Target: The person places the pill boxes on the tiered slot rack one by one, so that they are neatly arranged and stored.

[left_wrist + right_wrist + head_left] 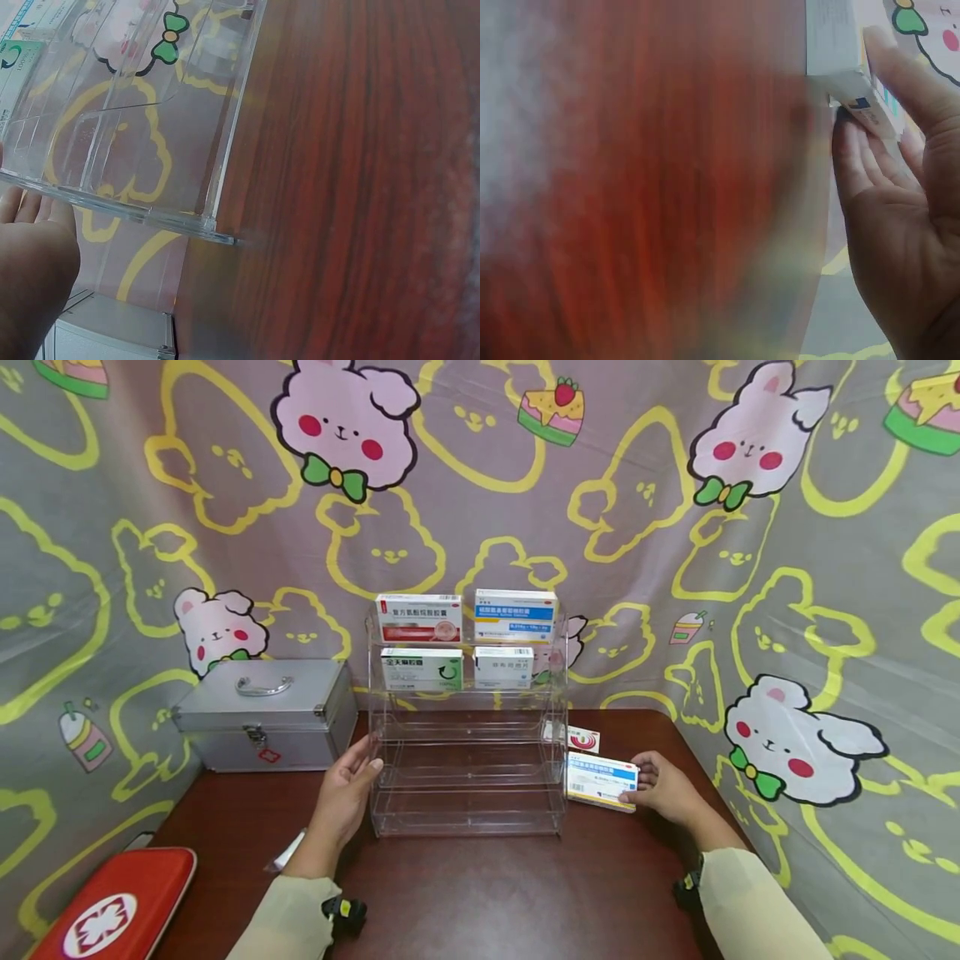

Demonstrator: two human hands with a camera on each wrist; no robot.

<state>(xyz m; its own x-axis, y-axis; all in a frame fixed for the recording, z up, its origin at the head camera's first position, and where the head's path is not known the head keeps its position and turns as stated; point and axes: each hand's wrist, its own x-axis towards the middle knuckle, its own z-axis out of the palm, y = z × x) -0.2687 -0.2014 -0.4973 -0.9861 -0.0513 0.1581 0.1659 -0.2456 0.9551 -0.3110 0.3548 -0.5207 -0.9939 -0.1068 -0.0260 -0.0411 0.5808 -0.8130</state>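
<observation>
Head view: the blue-and-white box (602, 781) has its printed face toward you, its long axis running left to right and dipping slightly at the right end. Just left of it stands the clear rack (468, 821), whose side panel borders the box's left end; you can't tell whether they touch. Four upright cartons (422, 670) fill its two top tiers. Behind your box lies a red-swirl carton (583, 741), partly covered; a silver case (255, 747) and a red pouch (123, 906) sit to the left. Your right hand (663, 787) pinches the box's right end, thumb in front; your left hand (347, 785) is across the rack, at its left side.

Left wrist view: your left fingers lie loosely bent beside the side panel; whether they grip it, you can't tell.

Right wrist view: the box runs off the top edge, a face with a dark blue mark showing, your right thumb and fingers on opposite sides of it.
</observation>
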